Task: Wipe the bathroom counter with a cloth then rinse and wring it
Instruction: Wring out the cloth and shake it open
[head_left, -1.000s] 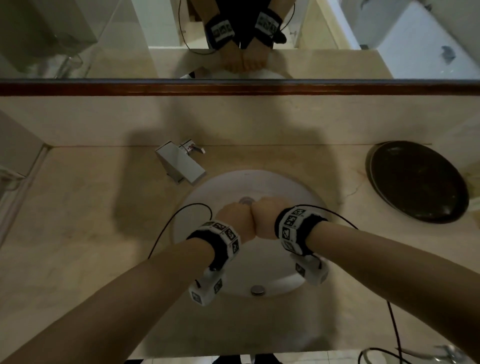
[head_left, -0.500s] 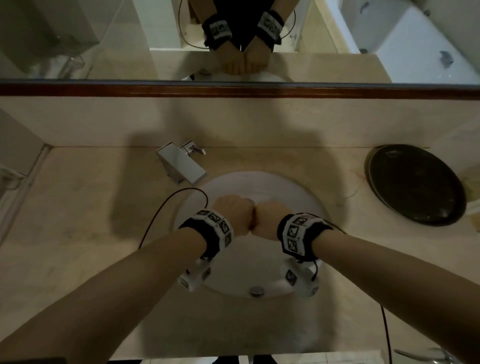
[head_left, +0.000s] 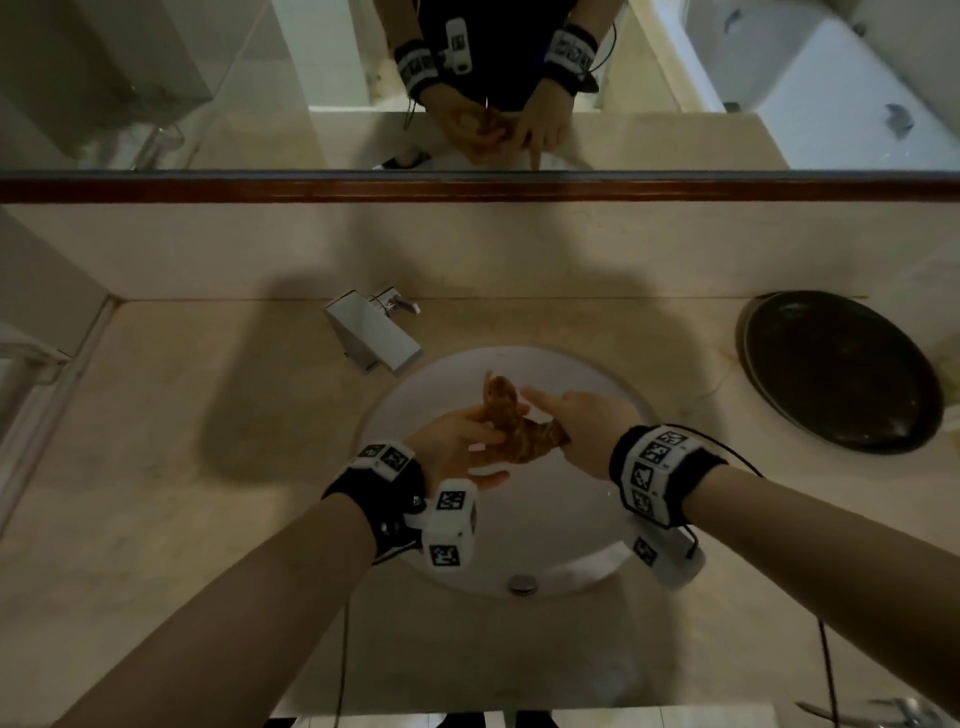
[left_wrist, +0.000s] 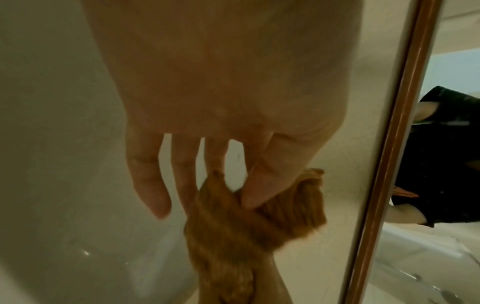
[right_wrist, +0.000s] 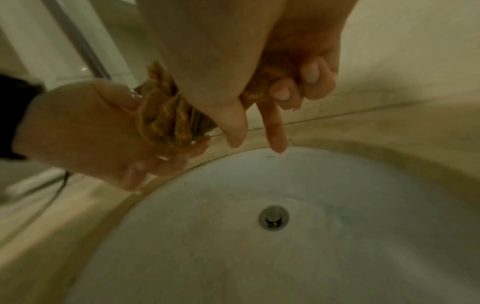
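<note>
A twisted orange-brown cloth (head_left: 511, 421) hangs over the white sink (head_left: 587, 499) between my two hands. My left hand (head_left: 483, 441) is palm up under one end, and its thumb presses the cloth (left_wrist: 228, 242) against nearly straight fingers (left_wrist: 150, 185). My right hand (head_left: 550, 410) holds the other end. In the right wrist view two of its fingers (right_wrist: 298, 86) curl round the cloth (right_wrist: 166, 115), while the thumb and index finger point out straight. The right hand (right_wrist: 259, 123) is above the basin's back rim.
A square chrome tap (head_left: 374, 338) stands at the sink's back left. A dark round dish (head_left: 841, 371) lies on the beige counter (head_left: 182, 467) at the right. The drain (right_wrist: 273, 218) sits in the basin. A mirror with a wooden frame (head_left: 467, 187) runs along the back.
Both fists were pressed together over the sink, hiding the cloth. Now the hands have parted and loosened, the left has turned palm up, and the twisted cloth shows between them.
</note>
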